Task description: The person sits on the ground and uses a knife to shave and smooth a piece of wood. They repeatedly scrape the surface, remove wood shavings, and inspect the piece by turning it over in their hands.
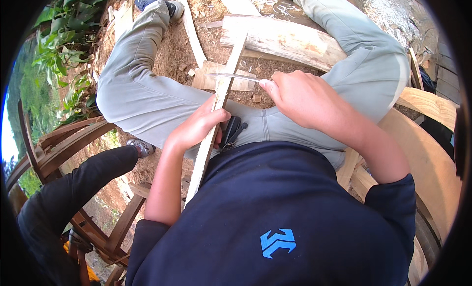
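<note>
Pale wooden slat [216, 114] runs near-to-far, gripped by the left hand [196, 126]; the right hand [300, 97] holds a knife [235, 76] crosswise on its far part.

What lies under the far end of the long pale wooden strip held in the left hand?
The long pale wooden strip rests its far end on a thick pale log lying on reddish soil. A small flat board lies beneath its middle. The exact contact point is hidden by the strip.

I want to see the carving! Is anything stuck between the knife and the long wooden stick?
Nothing visible is. The right hand holds the knife, and its blade lies straight across the wooden stick, which the left hand grips lower down. No fingers sit under the blade.
</note>
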Motion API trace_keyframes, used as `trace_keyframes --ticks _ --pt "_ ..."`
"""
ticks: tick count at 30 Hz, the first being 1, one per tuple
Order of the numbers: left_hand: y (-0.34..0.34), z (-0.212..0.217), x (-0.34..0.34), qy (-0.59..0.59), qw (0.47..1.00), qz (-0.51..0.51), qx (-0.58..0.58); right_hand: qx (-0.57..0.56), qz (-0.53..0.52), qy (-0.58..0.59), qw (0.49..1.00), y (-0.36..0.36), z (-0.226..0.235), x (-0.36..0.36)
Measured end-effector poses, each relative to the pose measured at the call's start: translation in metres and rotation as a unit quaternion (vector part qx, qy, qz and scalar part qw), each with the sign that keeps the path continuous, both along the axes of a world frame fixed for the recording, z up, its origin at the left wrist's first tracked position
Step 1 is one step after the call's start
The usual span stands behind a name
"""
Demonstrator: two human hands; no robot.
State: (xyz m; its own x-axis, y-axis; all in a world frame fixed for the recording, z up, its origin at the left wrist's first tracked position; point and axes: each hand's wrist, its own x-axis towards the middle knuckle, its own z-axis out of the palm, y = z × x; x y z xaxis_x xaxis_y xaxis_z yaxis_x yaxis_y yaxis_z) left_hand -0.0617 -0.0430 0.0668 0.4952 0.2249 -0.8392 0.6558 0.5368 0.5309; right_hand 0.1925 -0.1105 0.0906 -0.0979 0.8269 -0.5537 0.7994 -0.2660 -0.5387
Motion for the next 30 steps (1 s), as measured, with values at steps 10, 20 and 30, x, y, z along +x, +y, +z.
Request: trace_keyframes --ticks 10,20,30 --pt "-0.003 0.0 0.002 0.031 0.999 0.008 -0.008 0.055 -0.007 -0.043 0.998 -0.018 -0.003 -0.014" --pt "0.0 -0.021 -0.021 -0.022 0.978 0.191 -0.082 0.139 0.002 -0.113 0.984 0.01 -0.036 -0.055" --pt "0.0 -0.018 -0.022 -0.003 0.984 0.168 -0.064 0.149 -0.001 -0.199 0.969 0.041 -0.067 -0.07"
